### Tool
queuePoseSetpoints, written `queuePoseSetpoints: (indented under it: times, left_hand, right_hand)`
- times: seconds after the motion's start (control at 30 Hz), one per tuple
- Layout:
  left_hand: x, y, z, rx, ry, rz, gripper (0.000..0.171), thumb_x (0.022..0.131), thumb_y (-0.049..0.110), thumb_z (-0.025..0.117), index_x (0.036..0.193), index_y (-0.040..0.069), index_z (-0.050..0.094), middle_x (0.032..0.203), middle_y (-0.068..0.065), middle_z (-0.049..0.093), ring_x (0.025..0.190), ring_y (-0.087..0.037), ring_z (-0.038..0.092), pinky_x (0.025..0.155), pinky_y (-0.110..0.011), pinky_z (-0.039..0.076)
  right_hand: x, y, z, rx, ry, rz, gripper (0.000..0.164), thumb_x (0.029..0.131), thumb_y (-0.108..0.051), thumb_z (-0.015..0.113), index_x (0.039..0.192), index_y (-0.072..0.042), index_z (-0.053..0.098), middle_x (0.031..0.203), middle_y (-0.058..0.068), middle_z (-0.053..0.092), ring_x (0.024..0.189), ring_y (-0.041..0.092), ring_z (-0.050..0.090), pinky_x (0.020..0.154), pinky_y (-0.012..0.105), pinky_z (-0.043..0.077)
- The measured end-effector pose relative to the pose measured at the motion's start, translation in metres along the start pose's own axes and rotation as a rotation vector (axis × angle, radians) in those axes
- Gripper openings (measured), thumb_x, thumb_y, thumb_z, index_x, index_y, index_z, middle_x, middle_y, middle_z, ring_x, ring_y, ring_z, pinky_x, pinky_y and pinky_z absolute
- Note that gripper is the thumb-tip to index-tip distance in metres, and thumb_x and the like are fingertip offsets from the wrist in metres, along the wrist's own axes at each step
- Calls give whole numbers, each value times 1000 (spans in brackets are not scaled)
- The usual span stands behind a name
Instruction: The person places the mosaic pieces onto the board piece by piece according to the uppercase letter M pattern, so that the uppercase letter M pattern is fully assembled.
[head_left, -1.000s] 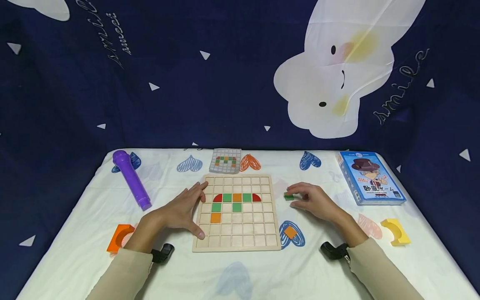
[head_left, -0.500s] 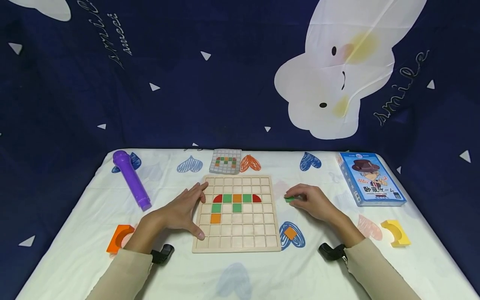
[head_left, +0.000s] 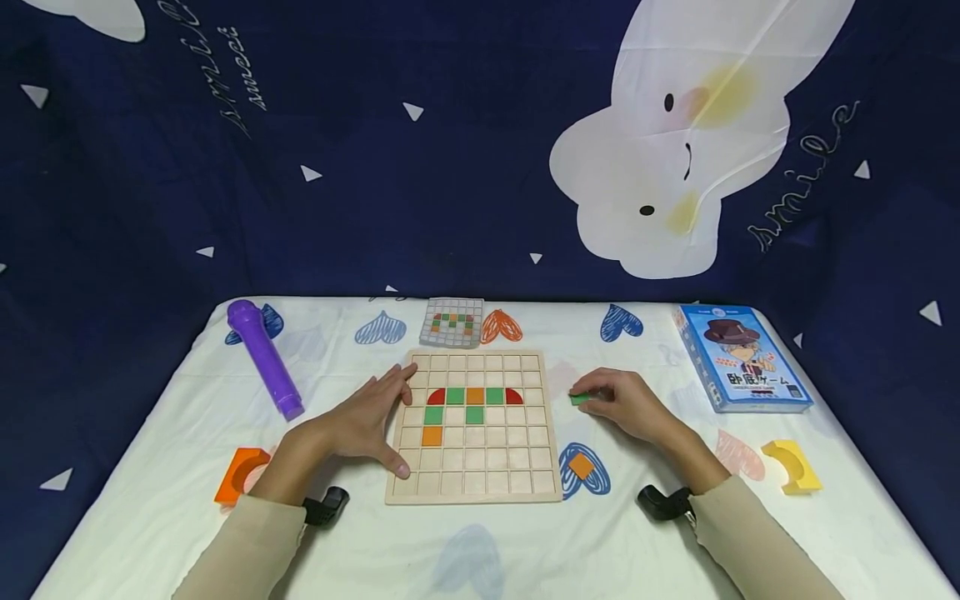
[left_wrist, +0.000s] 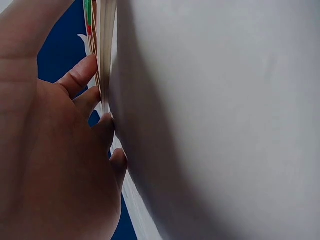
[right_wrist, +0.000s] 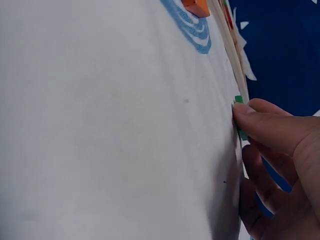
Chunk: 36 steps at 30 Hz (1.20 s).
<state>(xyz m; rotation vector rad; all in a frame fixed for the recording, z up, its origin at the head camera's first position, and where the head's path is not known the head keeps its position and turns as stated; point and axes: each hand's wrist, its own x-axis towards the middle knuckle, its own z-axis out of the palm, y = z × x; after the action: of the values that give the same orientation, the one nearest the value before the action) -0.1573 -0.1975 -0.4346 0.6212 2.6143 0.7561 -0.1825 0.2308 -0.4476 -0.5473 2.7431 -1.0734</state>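
A wooden grid board (head_left: 467, 482) lies flat in the middle of the table. Set in its cells are red quarter-round pieces (head_left: 513, 397), several green squares (head_left: 474, 415) and orange squares (head_left: 431, 436). My left hand (head_left: 358, 421) rests along the board's left edge with thumb and fingers spread; in the left wrist view its fingers (left_wrist: 82, 75) touch the board's side. To the right of the board, my right hand (head_left: 622, 404) pinches a small green block (right_wrist: 242, 131) between thumb and fingers, low over the cloth. The fingers cover much of that block.
A loose orange block (head_left: 581, 466) lies right of the board. Behind it stands a small pattern card (head_left: 452, 322). A purple microphone-shaped tube (head_left: 262, 358) and an orange arch block (head_left: 240, 477) are at left; a blue game box (head_left: 742, 358) and a yellow arch block (head_left: 793, 467) at right.
My right fingers have closed further around the green block, covering more of it, and it has shifted very slightly. The left hand has stayed on the board.
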Motion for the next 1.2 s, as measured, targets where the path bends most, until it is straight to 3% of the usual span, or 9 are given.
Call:
queuePoseSetpoints:
  times: [0.2, 0.5, 1.2]
  left_hand:
    - [0, 0, -1, -1, -4, -5, 93, 49, 58, 97, 112, 15, 45, 172, -17, 17, 160, -44, 10, 130, -66, 10]
    - [0, -1, 0, 1, -4, 2, 92, 49, 57, 97, 112, 15, 45, 172, -18, 17, 160, -44, 9, 130, -65, 10]
    - [-1, 0, -1, 13, 6, 27, 92, 51, 57, 97, 112, 13, 45, 171, -21, 19, 159, -48, 13, 129, -67, 14]
  right_hand:
    - [0, -5, 0, 23, 21, -8, 21, 88, -14, 78, 107, -23, 78, 116, -3, 76, 103, 11, 66, 85, 21, 55]
    - [0, -18, 7, 73, 45, -88, 22, 86, -9, 79, 108, -15, 79, 115, 3, 77, 98, 10, 71, 81, 18, 59]
    - [6, -48, 30, 77, -35, -136, 18, 88, -13, 79, 107, -15, 79, 119, 4, 75, 96, 11, 69, 78, 17, 60]
